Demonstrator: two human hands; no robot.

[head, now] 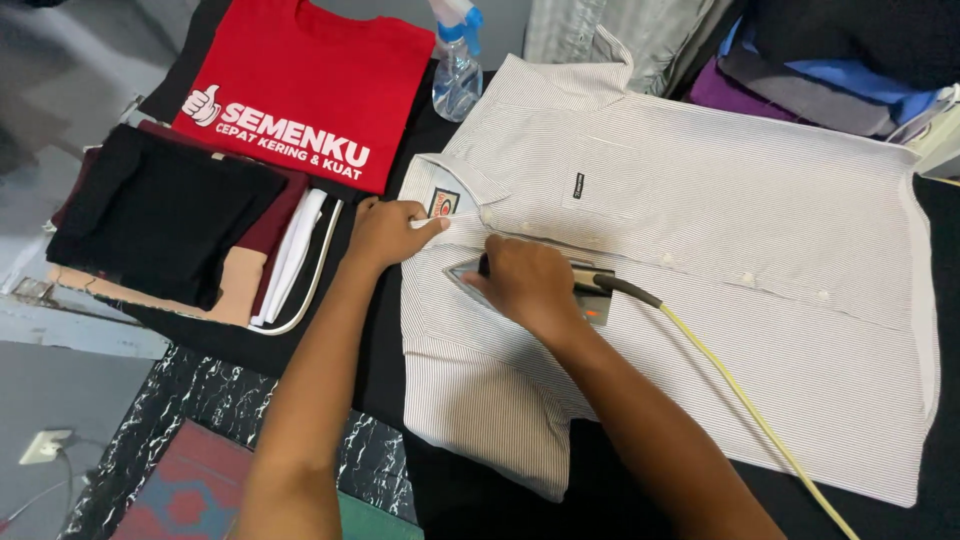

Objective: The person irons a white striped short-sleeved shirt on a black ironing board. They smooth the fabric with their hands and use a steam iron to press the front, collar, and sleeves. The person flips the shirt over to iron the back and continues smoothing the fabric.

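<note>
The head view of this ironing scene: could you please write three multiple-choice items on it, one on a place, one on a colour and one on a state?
1. Where does the spray bottle stand?
A. beside the collar of the striped shirt
B. on the floor
C. on the black folded stack

2. What colour is the folded T-shirt at the top left?
A. green
B. red
C. yellow

3. What is the right hand doing?
A. resting open on the table
B. holding the spray bottle
C. gripping the iron on the shirt

Answers: 1 A, the bottle sits by the collar. 2 B, it is red with white print. 3 C, the fingers wrap the iron's handle, while the left hand pins the sleeve flat.
</note>
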